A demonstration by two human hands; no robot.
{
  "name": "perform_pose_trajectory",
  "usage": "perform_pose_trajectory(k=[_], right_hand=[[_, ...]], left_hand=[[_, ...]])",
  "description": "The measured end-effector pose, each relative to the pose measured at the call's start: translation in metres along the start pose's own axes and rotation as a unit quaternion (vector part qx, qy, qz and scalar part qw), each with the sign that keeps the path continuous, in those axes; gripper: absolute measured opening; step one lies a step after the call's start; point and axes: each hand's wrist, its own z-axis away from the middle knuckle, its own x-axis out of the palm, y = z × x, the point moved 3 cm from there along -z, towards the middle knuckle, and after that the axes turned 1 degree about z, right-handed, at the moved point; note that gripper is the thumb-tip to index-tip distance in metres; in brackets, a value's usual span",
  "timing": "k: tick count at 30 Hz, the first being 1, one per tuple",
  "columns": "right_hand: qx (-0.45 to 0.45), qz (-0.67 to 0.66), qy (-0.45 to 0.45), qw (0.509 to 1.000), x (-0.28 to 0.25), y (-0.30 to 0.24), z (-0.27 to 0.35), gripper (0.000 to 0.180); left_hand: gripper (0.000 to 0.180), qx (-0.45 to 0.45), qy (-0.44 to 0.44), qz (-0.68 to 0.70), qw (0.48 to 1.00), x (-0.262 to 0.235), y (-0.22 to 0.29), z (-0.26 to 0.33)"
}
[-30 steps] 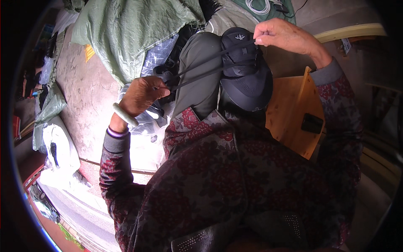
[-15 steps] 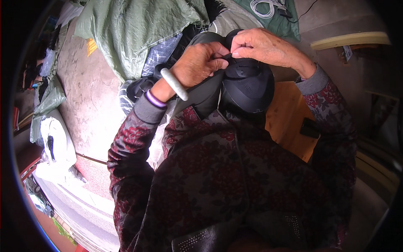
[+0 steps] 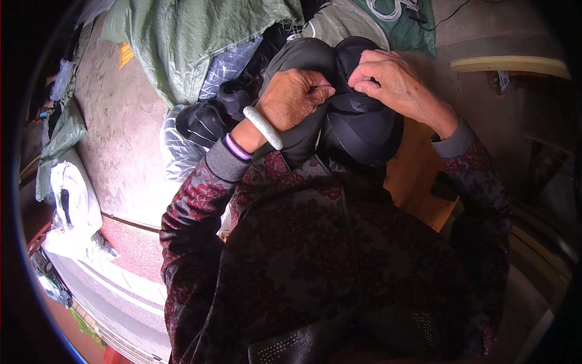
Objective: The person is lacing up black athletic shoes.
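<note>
Black dome-shaped pads (image 3: 364,136) with moulded, layered shells lie across my lap, a rounded black part (image 3: 353,53) rising behind them. Over their left side, my left hand (image 3: 294,100) is closed in a pinch, thumb against forefinger. My right hand (image 3: 391,79) is curled with its fingertips together, just above the upper right of the pads. A gap separates the two hands. Whatever either pinch holds is too small or hidden to make out. Dark grey trouser cloth (image 3: 306,57) covers my knee beside the left hand.
Similar black pads (image 3: 203,124) lie on clear plastic at the left, below a green woven sheet (image 3: 188,42). A coiled white cable (image 3: 388,9) rests at the top right. White plastic (image 3: 76,194) lies far left. Wooden boards (image 3: 418,170) show at right.
My hands were close together, pinching at one spot on the pads. They have since moved apart, the right hand going right, and more of the black pads shows between them.
</note>
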Motion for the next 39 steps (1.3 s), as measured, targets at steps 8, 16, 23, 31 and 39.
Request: perform_pose_trajectory(k=[8, 16, 23, 31, 39], right_hand=[[0.044, -0.051, 0.026, 0.997, 0.003, 0.001, 0.007, 0.011], [0.122, -0.091, 0.029, 0.988, 0.012, 0.006, 0.008, 0.012], [0.133, -0.091, 0.03, 0.986, 0.009, 0.006, 0.003, 0.013], [0.124, -0.114, 0.037, 0.985, 0.015, 0.006, 0.002, 0.011], [0.124, -0.103, 0.039, 0.986, 0.017, 0.002, -0.002, 0.009]], left_hand=[[0.014, 0.074, 0.049, -0.02, 0.996, 0.009, 0.004, 0.001], [0.015, 0.09, 0.099, -0.053, 0.99, 0.02, 0.0, 0.0], [0.013, 0.07, 0.077, -0.012, 0.995, 0.016, -0.001, -0.006], [0.011, 0.108, 0.082, -0.106, 0.985, 0.02, 0.009, -0.009], [0.017, 0.12, 0.061, -0.175, 0.975, 0.015, 0.009, -0.024]])
